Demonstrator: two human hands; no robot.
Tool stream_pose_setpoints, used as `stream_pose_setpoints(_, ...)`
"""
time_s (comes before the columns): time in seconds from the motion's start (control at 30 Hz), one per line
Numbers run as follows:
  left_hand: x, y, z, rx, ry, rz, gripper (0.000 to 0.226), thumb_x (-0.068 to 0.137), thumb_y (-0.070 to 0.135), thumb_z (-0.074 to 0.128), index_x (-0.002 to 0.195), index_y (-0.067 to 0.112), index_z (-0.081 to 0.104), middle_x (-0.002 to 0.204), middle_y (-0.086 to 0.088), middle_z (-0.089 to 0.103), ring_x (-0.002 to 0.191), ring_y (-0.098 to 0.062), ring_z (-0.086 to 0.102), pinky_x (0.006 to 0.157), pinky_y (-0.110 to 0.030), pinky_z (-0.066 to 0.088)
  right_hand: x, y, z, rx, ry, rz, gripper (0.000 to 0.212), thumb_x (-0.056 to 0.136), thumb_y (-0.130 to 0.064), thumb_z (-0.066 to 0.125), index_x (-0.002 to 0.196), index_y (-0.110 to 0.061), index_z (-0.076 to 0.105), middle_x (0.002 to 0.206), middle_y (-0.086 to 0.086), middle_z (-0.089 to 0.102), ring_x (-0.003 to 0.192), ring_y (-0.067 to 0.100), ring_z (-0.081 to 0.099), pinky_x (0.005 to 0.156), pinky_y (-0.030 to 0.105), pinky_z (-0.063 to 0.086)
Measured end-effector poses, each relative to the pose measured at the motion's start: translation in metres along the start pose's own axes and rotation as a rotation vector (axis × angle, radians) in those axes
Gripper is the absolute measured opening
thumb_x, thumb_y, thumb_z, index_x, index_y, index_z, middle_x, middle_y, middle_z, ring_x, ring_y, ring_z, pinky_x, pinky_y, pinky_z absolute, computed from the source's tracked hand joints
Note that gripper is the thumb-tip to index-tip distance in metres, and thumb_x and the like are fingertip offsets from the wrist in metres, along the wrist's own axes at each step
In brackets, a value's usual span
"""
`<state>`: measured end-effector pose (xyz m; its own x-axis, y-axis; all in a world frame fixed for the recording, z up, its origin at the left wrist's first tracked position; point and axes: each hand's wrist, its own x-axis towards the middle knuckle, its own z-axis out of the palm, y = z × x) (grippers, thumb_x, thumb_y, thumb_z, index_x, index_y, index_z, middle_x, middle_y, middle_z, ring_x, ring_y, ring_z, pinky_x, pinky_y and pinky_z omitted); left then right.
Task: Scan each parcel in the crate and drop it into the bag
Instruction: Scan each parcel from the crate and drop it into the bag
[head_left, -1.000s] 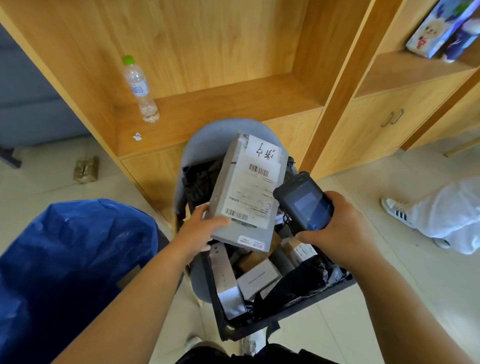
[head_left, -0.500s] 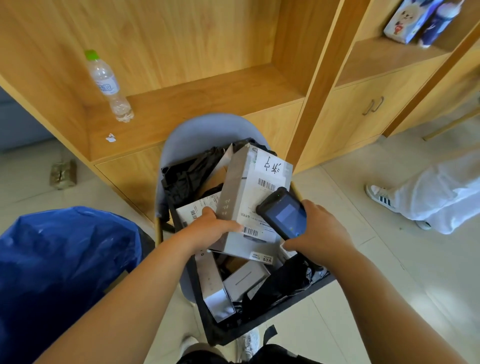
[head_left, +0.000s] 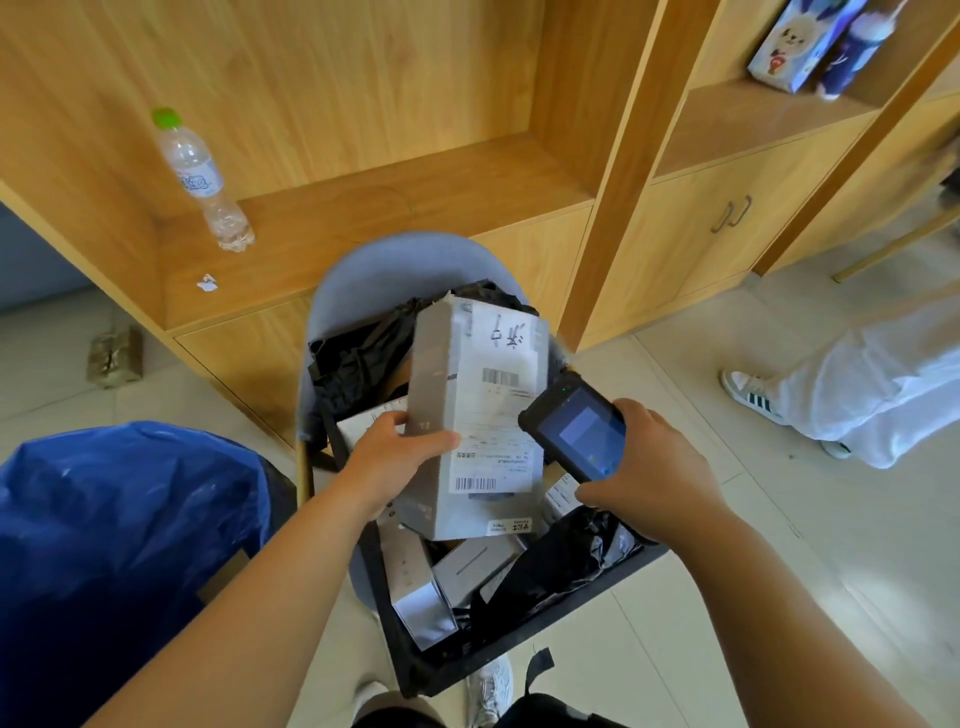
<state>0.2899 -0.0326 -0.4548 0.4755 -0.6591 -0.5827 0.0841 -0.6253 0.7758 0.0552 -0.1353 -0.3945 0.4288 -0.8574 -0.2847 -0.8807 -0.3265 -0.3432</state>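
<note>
My left hand (head_left: 395, 457) grips a grey box parcel (head_left: 478, 415) by its left edge, holding it upright over the black crate (head_left: 519, 644). A white shipping label with barcodes faces me. My right hand (head_left: 649, 473) holds a black handheld scanner (head_left: 576, 434), its top end over the label's right side. Inside the crate lie several more grey boxes (head_left: 415, 587) and black plastic mailers (head_left: 550, 571). The blue bag (head_left: 119, 545) stands open at the lower left, beside the crate.
The crate rests on a grey chair (head_left: 374, 275) in front of wooden shelving (head_left: 415, 192). A water bottle (head_left: 200, 179) stands on the shelf. Another person's legs and shoes (head_left: 852, 400) are on the floor to the right. A small packet (head_left: 114, 356) lies on the floor at left.
The parcel has been lowered closer to the crate and turned more upright. The scanner has moved left over the label's right side.
</note>
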Motion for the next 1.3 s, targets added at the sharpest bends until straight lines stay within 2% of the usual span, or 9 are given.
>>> stream_pose_setpoints(0.1,-0.009,-0.012,-0.009,-0.139,0.09,0.009,0.073,0.065,0.035,0.082,0.126,0.016,0.047,0.115,-0.004,0.062,0.106,-0.025,0.06,0.094,-0.05,0.049,-0.004,-0.001,-0.009,0.012,0.022,-0.037,0.08,0.056,-0.043,0.074,0.124,-0.025,0.036,0.097,-0.004,0.047,0.084,0.02,0.051,0.075,0.04,0.049)
stream_pose_setpoints(0.23,-0.017,-0.015,-0.024,-0.241,0.189,0.077,0.064,0.073,0.025,0.079,0.125,0.011,0.045,0.12,-0.007,0.061,0.109,-0.025,0.059,0.094,-0.051,0.049,-0.009,-0.013,-0.019,0.021,0.011,-0.115,0.081,0.052,-0.046,0.075,0.121,-0.025,0.038,0.097,-0.004,0.05,0.083,0.019,0.053,0.072,0.041,0.051)
stream_pose_setpoints(0.4,-0.021,-0.013,-0.038,-0.281,0.26,0.135,0.059,0.069,0.03,0.082,0.113,0.018,0.046,0.114,-0.003,0.062,0.104,-0.023,0.06,0.092,-0.052,0.05,-0.012,-0.031,-0.023,-0.035,-0.031,-0.172,0.089,0.053,-0.046,0.077,0.129,-0.026,0.036,0.101,-0.006,0.048,0.084,0.018,0.053,0.072,0.039,0.051)
stream_pose_setpoints(0.63,-0.025,-0.014,-0.045,-0.274,0.273,0.147,0.08,0.043,0.052,0.083,0.109,0.028,0.045,0.109,0.006,0.061,0.101,-0.018,0.061,0.091,-0.051,0.051,-0.015,-0.041,-0.032,-0.027,-0.03,-0.188,0.078,0.055,-0.042,0.079,0.12,-0.023,0.041,0.096,-0.004,0.05,0.082,0.018,0.054,0.07,0.039,0.052)
stream_pose_setpoints(0.73,-0.026,-0.013,-0.046,-0.288,0.271,0.162,0.068,0.052,0.046,0.084,0.106,0.03,0.045,0.108,0.007,0.062,0.101,-0.017,0.061,0.092,-0.05,0.05,-0.016,-0.042,-0.032,-0.025,-0.021,-0.198,0.077,0.056,-0.041,0.079,0.121,-0.024,0.041,0.097,-0.005,0.05,0.082,0.017,0.054,0.07,0.039,0.052)
stream_pose_setpoints(0.87,-0.025,-0.014,-0.046,-0.287,0.289,0.168,0.062,0.068,0.032,0.082,0.115,0.025,0.043,0.113,0.005,0.06,0.104,-0.017,0.059,0.094,-0.05,0.049,-0.015,-0.044,-0.032,-0.001,-0.01,-0.214,0.09,0.059,-0.041,0.078,0.136,-0.022,0.034,0.108,-0.003,0.05,0.091,0.019,0.052,0.076,0.04,0.051)
stream_pose_setpoints(0.97,-0.03,-0.015,-0.049,-0.324,0.311,0.153,0.06,0.072,0.029,0.079,0.12,0.021,0.044,0.121,-0.001,0.059,0.109,-0.021,0.058,0.095,-0.049,0.048,-0.013,-0.047,-0.031,0.029,0.006,-0.244,0.093,0.06,-0.042,0.079,0.137,-0.022,0.033,0.111,-0.002,0.05,0.094,0.019,0.051,0.077,0.04,0.05)
stream_pose_setpoints(1.17,-0.061,-0.044,-0.084,-0.445,0.408,0.1,0.039,0.08,0.029,0.07,0.114,0.018,0.055,0.109,-0.002,0.068,0.099,-0.021,0.066,0.081,-0.04,0.055,0.0,-0.085,-0.016,0.053,-0.03,-0.397,0.098,0.061,-0.044,0.08,0.141,-0.024,0.027,0.12,-0.004,0.047,0.102,0.02,0.05,0.081,0.04,0.049)
stream_pose_setpoints(1.3,-0.088,-0.082,-0.118,-0.467,0.54,0.022,0.032,0.081,0.038,0.069,0.103,0.016,0.06,0.1,-0.003,0.071,0.092,-0.024,0.067,0.07,-0.037,0.054,0.006,-0.13,0.011,0.057,-0.083,-0.539,0.093,0.058,-0.039,0.081,0.135,-0.026,0.031,0.109,-0.008,0.043,0.094,0.015,0.045,0.076,0.037,0.048)
